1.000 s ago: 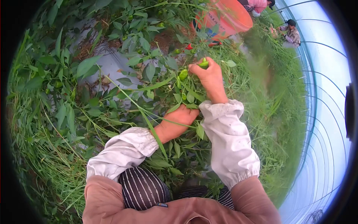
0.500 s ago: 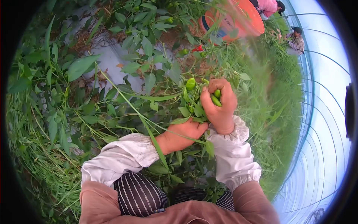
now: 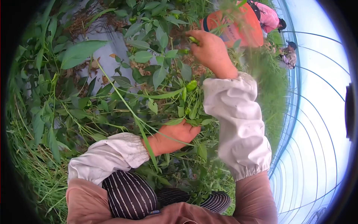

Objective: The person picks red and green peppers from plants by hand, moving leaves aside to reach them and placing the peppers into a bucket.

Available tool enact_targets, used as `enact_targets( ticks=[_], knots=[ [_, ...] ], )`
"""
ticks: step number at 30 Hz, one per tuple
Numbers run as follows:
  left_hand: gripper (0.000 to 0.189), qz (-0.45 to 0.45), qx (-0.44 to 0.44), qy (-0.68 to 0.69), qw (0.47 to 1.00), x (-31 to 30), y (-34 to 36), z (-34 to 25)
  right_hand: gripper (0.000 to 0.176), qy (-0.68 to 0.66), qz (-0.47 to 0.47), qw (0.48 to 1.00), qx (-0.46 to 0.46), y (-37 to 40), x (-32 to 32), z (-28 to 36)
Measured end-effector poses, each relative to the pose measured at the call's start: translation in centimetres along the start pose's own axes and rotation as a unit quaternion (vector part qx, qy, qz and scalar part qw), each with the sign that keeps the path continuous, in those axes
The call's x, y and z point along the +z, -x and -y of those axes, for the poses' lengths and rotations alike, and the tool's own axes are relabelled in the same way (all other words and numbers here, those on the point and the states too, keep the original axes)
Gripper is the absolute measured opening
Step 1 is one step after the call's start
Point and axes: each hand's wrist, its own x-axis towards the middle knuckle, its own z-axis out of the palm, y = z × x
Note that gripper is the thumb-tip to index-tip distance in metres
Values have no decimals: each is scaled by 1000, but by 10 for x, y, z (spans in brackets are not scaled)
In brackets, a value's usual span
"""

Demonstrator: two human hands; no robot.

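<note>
My right hand (image 3: 213, 51) is reached forward, close to the bucket, its fingers curled closed. A green pepper (image 3: 193, 40) pokes out of its grip; anything else inside the palm is hidden. Lower down, my left hand (image 3: 175, 137) is closed on a leafy pepper plant (image 3: 190, 112), though its fingertips are covered by leaves. Between the two hands, another green pepper (image 3: 191, 86) hangs on the plant. One more small green pepper (image 3: 183, 52) shows just below my right hand.
An orange bucket (image 3: 238, 28) stands at the upper right among the plants. Two people, one in a pink top (image 3: 267, 16) and one in a patterned top (image 3: 289, 58), are farther off. Pale ground sheeting (image 3: 108, 48) shows between plants; a clear greenhouse wall (image 3: 317, 112) curves along the right.
My right hand has moved up and forward from beside my left hand, carrying green peppers toward the bucket side. My left hand stays at the plant, and the view has shifted slightly.
</note>
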Motion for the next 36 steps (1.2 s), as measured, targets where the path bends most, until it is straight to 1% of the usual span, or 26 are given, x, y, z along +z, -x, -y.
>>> enact_targets(
  ticks=[1, 3, 4, 6, 7, 9, 10, 11, 12, 13, 14, 16, 17, 18, 19, 21, 23, 25, 26, 27, 28, 30, 32, 33, 34, 36],
  knots=[
    [23, 1, 1, -4, 1000, 0, 2, -1, 29, 64, 77, 995, -15, -13, 30, -8],
    [33, 84, -30, 17, 996, -3, 6, -2, 25, 196, 241, 950, 23, -30, 65, -10],
    [33, 84, -26, 13, 996, -5, 7, -2, 25, 197, 235, 951, 24, -29, 76, -12],
    [30, 94, -21, -4, 995, -8, 7, -2, 20, 197, 233, 946, 106, -27, 81, -14],
    [30, 93, -18, -4, 995, -6, 6, 0, 20, 199, 231, 946, 108, -25, 80, -19],
    [20, 10, 2, -39, 999, -5, 4, 0, 22, 215, 172, 960, 59, -13, 71, -26],
    [20, 12, 2, -36, 999, -5, 6, -2, 15, 191, 79, 978, 38, -6, 67, -31],
    [19, 24, -6, -32, 999, -6, 6, -2, 15, 192, 80, 977, 39, -5, 55, -34],
    [18, 37, -11, -26, 999, -7, 5, -3, 13, -66, 58, 986, 144, -3, 37, -36],
    [18, 36, -5, -22, 999, -7, 4, -3, 13, -318, 26, 918, 237, 2, 22, -36],
    [18, 42, -16, -19, 999, -9, 3, -3, 13, -313, 22, 918, 241, 14, 14, -37],
    [17, 51, -26, -14, 998, -11, 3, -5, 16, -508, -32, 819, 266, 50, 7, -30],
    [17, 57, -28, -15, 998, -13, 3, -5, 16, -507, -31, 819, 267, 64, 3, -26],
    [18, 62, -30, -15, 997, -13, 3, -4, 14, -631, -86, 715, 287, 79, 0, -23],
    [18, 64, -31, -12, 997, -11, 4, -3, 14, -737, -140, 590, 299, 88, -4, -25],
    [18, 78, -19, -43, 996, -7, 6, -2, 12, -798, -191, 510, 257, 98, -29, -34],
    [23, 109, -38, -17, 993, -6, 10, -5, 12, -801, -190, 511, 247, 104, -57, -37],
    [29, 130, -52, 3, 990, -6, 7, -3, 12, -678, -194, 655, 271, 95, -80, -46],
    [24, 92, -27, -11, 995, -4, 6, -1, 12, -647, -160, 703, 247, 87, -85, -59],
    [19, 54, -4, -23, 998, -2, 6, -1, 12, -645, -160, 705, 247, 74, -90, -57],
    [19, 53, -5, -22, 998, 1, 6, -2, 12, -578, -109, 767, 258, 60, -92, -53],
    [21, 100, -32, -14, 994, 3, 11, -1, 16, -409, -20, 868, 281, 29, -73, -47],
    [22, 108, -34, -9, 994, 0, 12, -3, 23, -179, 30, 943, 279, -1, -38, -70],
    [22, 108, -33, -8, 994, -1, 8, -2, 27, -46, 38, 965, 256, -14, -16, -89],
    [22, 105, -32, -15, 994, 1, 5, -1, 27, -47, 33, 966, 251, -20, 0, -99],
    [22, -10, -65, 41, 997, 7, 4, -2, 44, 60, 105, 957, 265, -26, 23, -106]
  ],
)
